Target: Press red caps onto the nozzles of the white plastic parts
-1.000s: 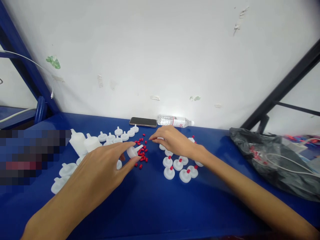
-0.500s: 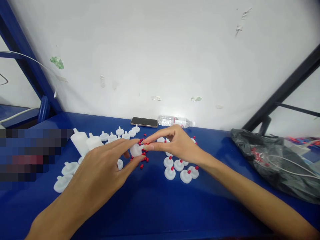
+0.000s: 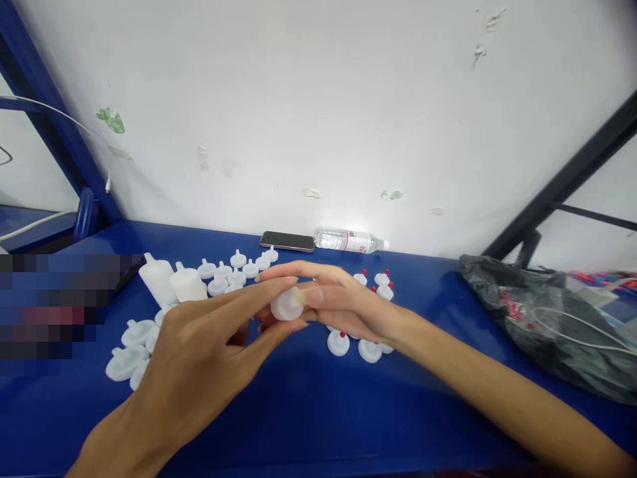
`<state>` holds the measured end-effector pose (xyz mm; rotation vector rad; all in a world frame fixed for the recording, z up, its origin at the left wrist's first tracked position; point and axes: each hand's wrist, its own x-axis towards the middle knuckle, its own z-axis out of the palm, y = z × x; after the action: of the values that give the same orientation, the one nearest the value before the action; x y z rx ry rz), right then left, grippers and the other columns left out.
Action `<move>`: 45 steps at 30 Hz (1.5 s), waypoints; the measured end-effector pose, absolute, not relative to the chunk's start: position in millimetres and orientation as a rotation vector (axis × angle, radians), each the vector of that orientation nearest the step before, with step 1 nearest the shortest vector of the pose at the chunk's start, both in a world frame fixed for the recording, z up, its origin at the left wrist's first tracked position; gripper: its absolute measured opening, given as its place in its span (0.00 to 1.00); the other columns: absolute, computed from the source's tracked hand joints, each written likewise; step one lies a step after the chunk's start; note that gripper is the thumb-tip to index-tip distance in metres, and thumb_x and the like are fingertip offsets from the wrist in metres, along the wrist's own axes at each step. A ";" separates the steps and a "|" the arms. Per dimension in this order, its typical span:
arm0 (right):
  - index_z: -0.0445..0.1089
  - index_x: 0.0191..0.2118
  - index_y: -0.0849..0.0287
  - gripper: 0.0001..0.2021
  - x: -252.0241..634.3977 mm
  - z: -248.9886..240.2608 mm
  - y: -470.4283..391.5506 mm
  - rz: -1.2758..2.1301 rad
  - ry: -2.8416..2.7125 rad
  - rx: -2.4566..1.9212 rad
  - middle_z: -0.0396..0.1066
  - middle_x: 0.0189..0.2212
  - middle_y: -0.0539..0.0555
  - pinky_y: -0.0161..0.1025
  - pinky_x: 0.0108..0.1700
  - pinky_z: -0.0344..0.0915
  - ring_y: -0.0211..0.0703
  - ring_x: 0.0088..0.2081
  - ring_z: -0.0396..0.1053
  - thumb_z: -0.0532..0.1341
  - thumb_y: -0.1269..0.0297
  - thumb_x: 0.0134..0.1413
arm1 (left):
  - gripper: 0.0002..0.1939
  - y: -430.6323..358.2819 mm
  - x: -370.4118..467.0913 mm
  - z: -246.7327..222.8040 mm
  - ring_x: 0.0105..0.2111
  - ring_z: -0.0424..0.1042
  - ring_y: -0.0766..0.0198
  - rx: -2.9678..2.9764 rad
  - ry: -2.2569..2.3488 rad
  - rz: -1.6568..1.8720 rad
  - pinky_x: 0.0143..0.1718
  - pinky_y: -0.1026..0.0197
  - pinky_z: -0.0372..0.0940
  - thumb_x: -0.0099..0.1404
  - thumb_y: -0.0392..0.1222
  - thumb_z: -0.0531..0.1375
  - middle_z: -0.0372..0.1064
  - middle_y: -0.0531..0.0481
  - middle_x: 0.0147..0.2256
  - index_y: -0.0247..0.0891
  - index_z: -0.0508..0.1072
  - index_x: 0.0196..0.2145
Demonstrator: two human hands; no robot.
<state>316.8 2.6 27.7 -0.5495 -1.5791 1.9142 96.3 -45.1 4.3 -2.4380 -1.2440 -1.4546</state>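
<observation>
My left hand (image 3: 213,332) is closed, pinching a white plastic spout lid (image 3: 287,305) between thumb and fingertips. Against the lid's spout presses the thumb of my right hand (image 3: 343,295), while its other fingers reach behind the lid and my left fingertips. Whether a red tip cap sits on this spout is hidden by my thumb. To the right, behind and below my right hand, stand white lids with red tip caps (image 3: 339,342). On the left are several white lids without red caps (image 3: 124,362). My hands mostly cover the pile of loose red caps.
Two white squeeze bottles (image 3: 158,280) with spouts stand behind my left hand. A phone (image 3: 287,241) and a clear water bottle (image 3: 348,240) lie along the wall. At right, a black plastic bag (image 3: 557,352) carries small red pieces and a white cable. Blue frame posts rise on both sides.
The lid in my left hand has moved slightly right and turned. My right hand has gone from pinching at the spout to pressing it with the thumb, fingers stretched farther left over the red caps.
</observation>
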 end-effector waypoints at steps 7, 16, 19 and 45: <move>0.78 0.63 0.53 0.30 313.7 20.4 -1.1 1.777 -1.657 -0.556 0.85 0.43 0.55 0.48 0.56 0.76 0.52 0.49 0.83 0.78 0.51 0.57 | 0.12 -48.1 96.3 5.3 0.15 0.59 0.71 -2.428 -1.276 -1.495 0.21 0.65 0.62 0.71 0.56 0.68 0.71 0.65 0.21 0.59 0.83 0.51; 0.75 0.62 0.52 0.23 313.2 26.2 -4.6 1.638 -1.747 -0.638 0.85 0.43 0.54 0.45 0.53 0.76 0.48 0.48 0.83 0.72 0.52 0.66 | 0.13 -41.8 94.4 10.0 0.15 0.63 0.71 -2.491 -1.363 -1.425 0.23 0.66 0.64 0.72 0.57 0.66 0.72 0.64 0.20 0.56 0.84 0.50; 0.71 0.58 0.50 0.17 309.0 31.9 -12.8 1.262 -1.938 -0.790 0.83 0.45 0.51 0.42 0.49 0.74 0.45 0.45 0.82 0.70 0.55 0.68 | 0.14 -33.3 90.5 9.0 0.16 0.68 0.68 -2.531 -1.421 -1.246 0.25 0.64 0.64 0.74 0.54 0.61 0.74 0.63 0.21 0.57 0.84 0.51; 0.80 0.39 0.58 0.09 323.4 31.3 -1.2 -0.158 -2.544 -1.375 0.80 0.32 0.55 0.42 0.40 0.61 0.48 0.37 0.76 0.64 0.65 0.75 | 0.22 -11.1 57.8 -3.0 0.35 0.84 0.50 -2.516 -1.498 -0.873 0.28 0.53 0.70 0.75 0.50 0.49 0.80 0.48 0.61 0.53 0.83 0.50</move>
<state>323.4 -1.2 31.3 -1.3753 -2.5439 -0.1581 57.8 -11.1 -3.0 -2.5161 -1.4983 -0.8732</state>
